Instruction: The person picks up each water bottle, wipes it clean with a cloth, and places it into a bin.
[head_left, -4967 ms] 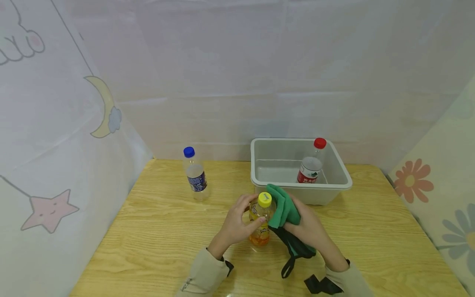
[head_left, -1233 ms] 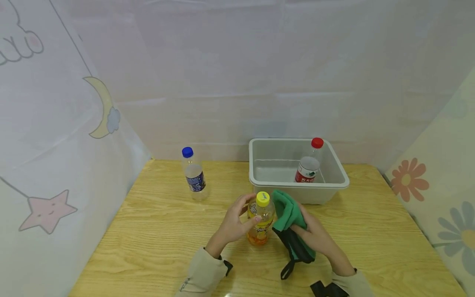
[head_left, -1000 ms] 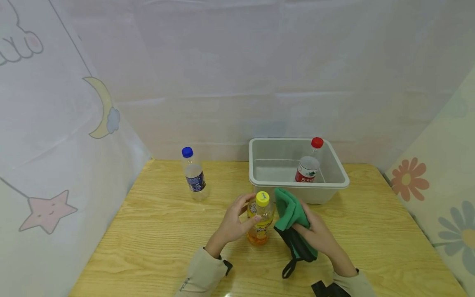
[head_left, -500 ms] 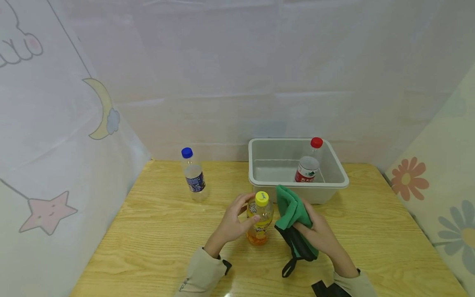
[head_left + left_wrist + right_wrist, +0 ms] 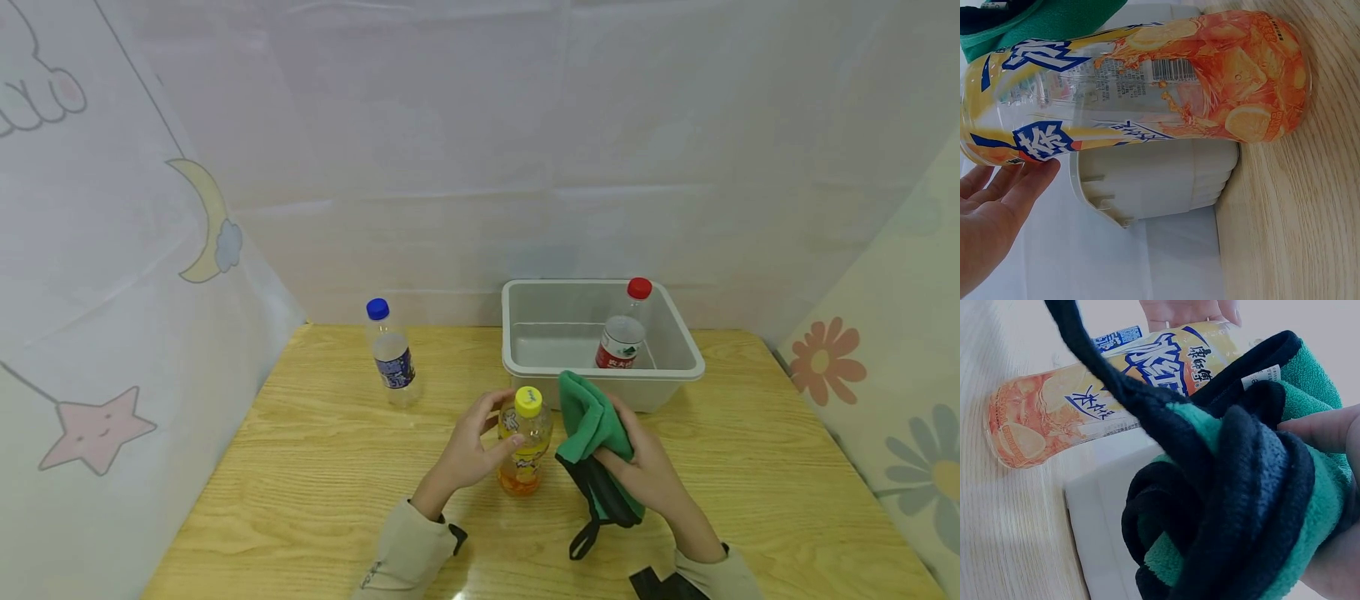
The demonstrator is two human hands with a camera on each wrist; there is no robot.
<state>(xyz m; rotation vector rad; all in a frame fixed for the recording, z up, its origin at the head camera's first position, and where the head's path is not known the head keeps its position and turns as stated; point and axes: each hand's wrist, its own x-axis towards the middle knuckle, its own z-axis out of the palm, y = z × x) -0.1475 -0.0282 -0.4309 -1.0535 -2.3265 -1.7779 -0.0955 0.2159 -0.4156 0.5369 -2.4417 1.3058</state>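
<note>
A clear drink bottle (image 5: 525, 450) with a yellow cap and a yellow-orange label stands upright on the table. My left hand (image 5: 474, 446) holds it around the upper part, thumb in front and fingers behind. Citrus slices and ice are printed on its lower label (image 5: 1235, 75). To its right, my right hand (image 5: 641, 467) grips a folded green towel (image 5: 592, 417) with black edging, its black loop hanging down. A small gap separates towel and bottle in the head view. In the right wrist view, the bunched towel (image 5: 1241, 506) covers part of the bottle (image 5: 1054, 412).
Behind the hands is a light grey plastic bin (image 5: 600, 373), with a red-capped bottle (image 5: 621, 340) leaning inside. A blue-capped bottle (image 5: 394, 367) stands at the left on the wooden table (image 5: 315, 467). Printed white cloth (image 5: 450, 167) hangs around the back and sides.
Five seconds ago the towel was against the bottle's right side; my right hand has since drawn it away to the right and then raised it slightly. My left hand keeps its hold on the bottle.
</note>
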